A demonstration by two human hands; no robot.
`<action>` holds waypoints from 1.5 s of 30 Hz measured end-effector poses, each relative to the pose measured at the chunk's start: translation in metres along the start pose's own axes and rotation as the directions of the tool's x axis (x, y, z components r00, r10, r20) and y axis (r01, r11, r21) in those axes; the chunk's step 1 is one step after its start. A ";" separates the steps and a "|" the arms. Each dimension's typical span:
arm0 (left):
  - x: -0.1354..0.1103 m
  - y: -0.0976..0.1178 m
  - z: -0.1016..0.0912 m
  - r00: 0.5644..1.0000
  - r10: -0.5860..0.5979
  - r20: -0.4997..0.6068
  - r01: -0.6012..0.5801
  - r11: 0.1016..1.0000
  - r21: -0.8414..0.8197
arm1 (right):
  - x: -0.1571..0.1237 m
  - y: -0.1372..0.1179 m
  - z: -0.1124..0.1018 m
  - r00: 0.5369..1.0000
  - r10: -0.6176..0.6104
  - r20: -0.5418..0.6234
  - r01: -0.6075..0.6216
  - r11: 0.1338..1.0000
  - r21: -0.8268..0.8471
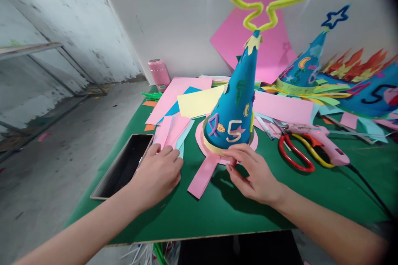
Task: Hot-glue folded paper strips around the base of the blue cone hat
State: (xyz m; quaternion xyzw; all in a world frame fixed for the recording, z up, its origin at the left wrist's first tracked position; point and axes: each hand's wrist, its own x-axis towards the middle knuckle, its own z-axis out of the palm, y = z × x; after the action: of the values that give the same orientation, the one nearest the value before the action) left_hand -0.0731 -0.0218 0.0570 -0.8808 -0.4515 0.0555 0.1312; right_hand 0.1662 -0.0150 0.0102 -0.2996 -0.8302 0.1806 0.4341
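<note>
Left grip (pixel 158 174): open, palm down, fingers flat on the pink paper strips (pixel 171 128), just beside the dark tray (pixel 124 165).
Right grip (pixel 255 176): fingertips pinch the near brim of the blue cone hat (pixel 233 107).
Blue cone hat: upright on the green desk (pixel 311 198), between both hands.
Right of it: scissors (pixel 295 155), glue gun (pixel 320 140).

— Anything to read from here?
— Yes, on the near cone (pixel 233 107): a pink 5 (pixel 234 131) stuck low on the front. Just left of it is a purple letter (pixel 214 124), an R or a P, I can't settle which.
— And further along?
— The far hat (pixel 357 95) on the right shows a dark 5 (pixel 377 93) on its blue side. The second cone (pixel 306 68) has lettering on its band (pixel 289 87), too small to make out.
</note>
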 end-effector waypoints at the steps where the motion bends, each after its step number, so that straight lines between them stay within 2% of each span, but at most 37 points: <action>1: 0.000 -0.003 -0.004 0.998 -0.030 -0.051 0.029 0.999 -0.026 | 0.002 -0.002 0.001 1.000 -0.003 0.013 0.003 1.000 0.014; 4: 0.002 -0.009 -0.019 0.975 -0.118 -0.187 0.095 0.987 -0.127 | 0.017 -0.010 0.009 0.998 0.028 0.049 -0.030 0.998 0.049; 8: 0.012 -0.011 -0.039 0.971 -0.093 -0.219 0.044 0.974 -0.222 | 0.045 -0.022 0.033 0.985 0.135 0.103 -0.142 0.988 0.064; 11: 0.015 -0.013 -0.046 0.962 -0.113 -0.248 0.039 0.957 -0.287 | 0.060 -0.025 0.049 0.967 0.192 0.170 -0.209 0.974 0.086; 13: 0.010 -0.014 -0.044 0.961 -0.140 -0.239 0.055 0.942 -0.332 | 0.062 -0.023 0.053 0.960 0.200 0.199 -0.218 0.973 0.075; 15: 0.001 -0.012 -0.038 0.985 -0.089 -0.150 0.029 0.933 -0.359 | 0.059 -0.021 0.052 0.959 0.196 0.203 -0.212 0.976 0.058; 16: -0.005 -0.010 -0.033 0.997 -0.021 -0.071 -0.006 0.932 -0.363 | 0.056 -0.021 0.050 0.960 0.195 0.200 -0.209 0.977 0.050; 18: -0.015 0.000 -0.022 0.996 0.067 0.056 -0.047 0.950 -0.309 | 0.049 -0.020 0.044 0.960 0.193 0.204 -0.206 0.978 0.043; 21: -0.022 0.017 -0.005 0.989 0.083 0.120 -0.056 0.976 -0.209 | 0.040 -0.019 0.039 0.953 0.193 0.234 -0.210 0.977 0.048; 25: -0.019 0.020 0.008 0.991 0.099 0.086 -0.092 0.992 -0.082 | 0.032 -0.020 0.037 0.953 0.180 0.242 -0.194 0.980 0.034; 27: -0.017 0.013 0.005 0.998 0.062 0.001 -0.061 0.992 -0.112 | 0.032 -0.022 0.036 0.958 0.169 0.231 -0.180 0.983 0.029; 29: -0.014 0.006 -0.006 0.993 0.000 -0.116 -0.020 0.986 -0.166 | 0.034 -0.024 0.038 0.959 0.168 0.226 -0.180 0.983 0.035; 31: -0.010 0.004 -0.024 0.972 -0.019 -0.236 -0.026 0.982 -0.187 | 0.041 -0.025 0.042 0.964 0.168 0.208 -0.188 0.979 0.079; 33: -0.004 0.006 -0.042 0.948 0.006 -0.319 -0.076 0.975 -0.207 | 0.049 -0.024 0.048 0.974 0.165 0.156 -0.196 0.958 0.210; 35: 0.001 0.010 -0.055 0.908 -0.015 -0.419 -0.108 0.957 -0.268 | 0.058 -0.020 0.051 0.974 0.197 0.110 -0.225 0.888 0.400; 36: 0.004 0.012 -0.058 0.874 -0.068 -0.482 -0.104 0.941 -0.322 | 0.062 -0.018 0.049 0.968 0.227 0.102 -0.248 0.842 0.479; 38: 0.007 0.011 -0.052 0.779 -0.248 -0.575 -0.063 0.882 -0.466 | 0.067 -0.014 0.039 0.948 0.297 0.115 -0.307 0.762 0.570; 39: 0.009 0.010 -0.044 0.733 -0.361 -0.576 -0.020 0.835 -0.550 | 0.067 -0.012 0.029 0.936 0.329 0.121 -0.335 0.739 0.584; 40: 0.010 0.007 -0.033 0.708 -0.455 -0.540 0.027 0.782 -0.623 | 0.065 -0.010 0.018 0.925 0.361 0.117 -0.357 0.722 0.593; 41: 0.011 0.006 -0.020 0.703 -0.524 -0.481 0.093 0.738 -0.668 | 0.062 -0.008 0.004 0.913 0.394 0.109 -0.376 0.705 0.601; 43: 0.013 0.004 0.009 0.802 -0.509 -0.313 0.205 0.726 -0.657 | 0.052 -0.005 -0.025 0.891 0.444 0.096 -0.405 0.681 0.610; 44: 0.014 0.005 0.022 0.869 -0.445 -0.217 0.233 0.755 -0.613 | 0.045 -0.003 -0.039 0.879 0.471 0.071 -0.408 0.669 0.622; 45: 0.015 0.006 0.034 0.922 -0.365 -0.128 0.239 0.798 -0.553 | 0.038 0.000 -0.053 0.842 0.536 0.062 -0.441 0.617 0.651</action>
State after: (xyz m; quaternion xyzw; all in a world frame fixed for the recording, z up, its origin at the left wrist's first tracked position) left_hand -0.0671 -0.0073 0.0233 -0.7989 -0.5665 -0.1936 -0.0576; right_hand 0.1933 0.0122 0.0628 -0.3588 -0.5708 0.5434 0.5001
